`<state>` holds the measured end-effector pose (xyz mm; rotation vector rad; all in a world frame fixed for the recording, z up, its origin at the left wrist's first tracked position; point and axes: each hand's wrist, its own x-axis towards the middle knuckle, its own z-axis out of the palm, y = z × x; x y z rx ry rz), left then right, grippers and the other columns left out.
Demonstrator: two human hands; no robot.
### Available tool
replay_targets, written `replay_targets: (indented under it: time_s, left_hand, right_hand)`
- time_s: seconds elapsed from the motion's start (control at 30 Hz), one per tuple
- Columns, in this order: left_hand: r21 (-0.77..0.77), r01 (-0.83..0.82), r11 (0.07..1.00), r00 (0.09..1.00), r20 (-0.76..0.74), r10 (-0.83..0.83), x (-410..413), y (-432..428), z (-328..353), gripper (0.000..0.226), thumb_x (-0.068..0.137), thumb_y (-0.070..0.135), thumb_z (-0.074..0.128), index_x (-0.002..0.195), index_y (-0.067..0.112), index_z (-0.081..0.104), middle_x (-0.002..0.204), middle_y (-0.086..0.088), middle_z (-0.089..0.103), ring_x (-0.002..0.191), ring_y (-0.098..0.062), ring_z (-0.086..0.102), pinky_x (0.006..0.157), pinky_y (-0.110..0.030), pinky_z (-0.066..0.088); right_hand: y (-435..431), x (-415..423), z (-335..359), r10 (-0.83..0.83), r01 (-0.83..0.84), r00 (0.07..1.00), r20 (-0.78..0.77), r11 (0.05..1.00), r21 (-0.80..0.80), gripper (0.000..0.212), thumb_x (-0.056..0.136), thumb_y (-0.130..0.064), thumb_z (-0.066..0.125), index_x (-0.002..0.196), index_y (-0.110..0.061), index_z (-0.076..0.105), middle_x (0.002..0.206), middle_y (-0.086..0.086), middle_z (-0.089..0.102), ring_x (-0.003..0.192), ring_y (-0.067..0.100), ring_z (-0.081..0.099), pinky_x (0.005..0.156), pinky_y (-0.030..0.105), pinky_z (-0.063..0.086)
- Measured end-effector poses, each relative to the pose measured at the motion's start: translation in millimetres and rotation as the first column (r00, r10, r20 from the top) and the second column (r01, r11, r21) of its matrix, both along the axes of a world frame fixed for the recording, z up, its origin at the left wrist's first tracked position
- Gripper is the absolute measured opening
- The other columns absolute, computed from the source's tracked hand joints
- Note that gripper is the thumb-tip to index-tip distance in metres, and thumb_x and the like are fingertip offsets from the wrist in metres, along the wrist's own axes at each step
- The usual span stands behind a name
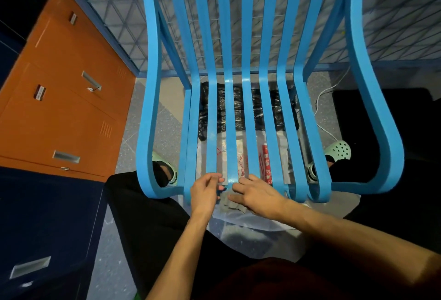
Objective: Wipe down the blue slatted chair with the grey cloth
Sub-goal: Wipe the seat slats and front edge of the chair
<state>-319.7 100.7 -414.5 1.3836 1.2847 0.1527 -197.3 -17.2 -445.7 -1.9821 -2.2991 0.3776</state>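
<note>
The blue slatted chair [248, 99] fills the middle of the view, its seat slats running toward me and curling down at the front edge. Both hands are at that front edge, near the centre slats. A small grey cloth [228, 204] is bunched just below the edge, between the hands. My right hand [256, 195] lies over the cloth with fingers curled onto it. My left hand [206, 191] is beside it on the left, its fingertips pinching the cloth's upper edge against a slat. Most of the cloth is hidden by the fingers.
An orange cabinet [62, 99] with metal handles and a dark blue cabinet [35, 240] stand to the left. Under the seat lie a black plastic bag [238, 106] and a white printed bag [241, 161]. A white cable [327, 89] trails at right. My green clogs [340, 150] flank the chair.
</note>
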Motion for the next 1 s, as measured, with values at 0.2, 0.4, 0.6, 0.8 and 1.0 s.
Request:
replay_targets:
  time_s: [0.2,0.4,0.6,0.8,1.0]
  left_hand:
    - [-0.016,-0.005,1.0,1.0,-0.001,0.005,-2.8,4.6,-3.3,0.025,0.099,0.013,0.049,0.086,0.022,0.069,0.088,-0.004,0.073,0.081,-0.02,0.068,0.072,-0.045,0.058]
    - [-0.025,-0.007,1.0,1.0,0.017,0.008,-5.4,2.5,-5.0,0.023,0.097,0.011,0.05,0.089,0.02,0.07,0.09,0.0,0.073,0.086,-0.018,0.069,0.079,-0.039,0.059]
    - [0.015,0.023,1.0,1.0,0.019,-0.023,-1.8,2.4,-4.4,0.021,0.096,0.01,0.055,0.089,0.023,0.071,0.096,0.002,0.072,0.089,-0.016,0.069,0.083,-0.041,0.059]
    - [0.025,0.131,0.991,0.991,-0.026,-0.13,-5.1,-5.3,-9.0,0.023,0.095,0.017,0.058,0.115,0.019,0.07,0.113,0.003,0.071,0.105,-0.015,0.065,0.099,-0.04,0.051]
    - [0.108,0.295,0.949,0.955,-0.071,-0.288,2.7,-8.8,4.0,0.032,0.098,0.015,0.054,0.129,0.014,0.062,0.121,0.002,0.066,0.102,-0.005,0.058,0.078,0.001,0.038]
  right_hand:
    - [11.5,16.0,7.2,-0.2,0.195,0.976,-0.089,0.979,-0.058,0.044,0.079,-0.015,0.071,0.122,-0.026,0.066,0.089,0.001,0.059,0.085,0.02,0.055,0.07,0.034,0.041]
    - [16.2,12.4,14.2,-0.373,0.359,0.92,-0.123,0.925,-0.123,0.041,0.092,-0.019,0.06,0.133,-0.024,0.057,0.105,0.006,0.057,0.101,0.024,0.052,0.082,0.037,0.039]
    - [-3.9,-3.0,7.4,-0.228,0.219,0.965,-0.132,0.972,-0.08,0.04,0.082,-0.013,0.066,0.12,-0.026,0.066,0.09,0.001,0.057,0.088,0.022,0.055,0.069,0.034,0.04]
    - [-3.0,-5.2,12.0,-0.318,0.3,0.932,-0.173,0.946,-0.123,0.052,0.085,-0.006,0.055,0.133,-0.025,0.058,0.101,0.004,0.057,0.099,0.024,0.051,0.077,0.036,0.036]
    - [11.8,6.7,11.4,-0.392,0.379,0.902,-0.179,0.919,-0.106,0.052,0.086,-0.009,0.061,0.136,-0.022,0.056,0.111,0.008,0.06,0.104,0.028,0.052,0.086,0.04,0.041]
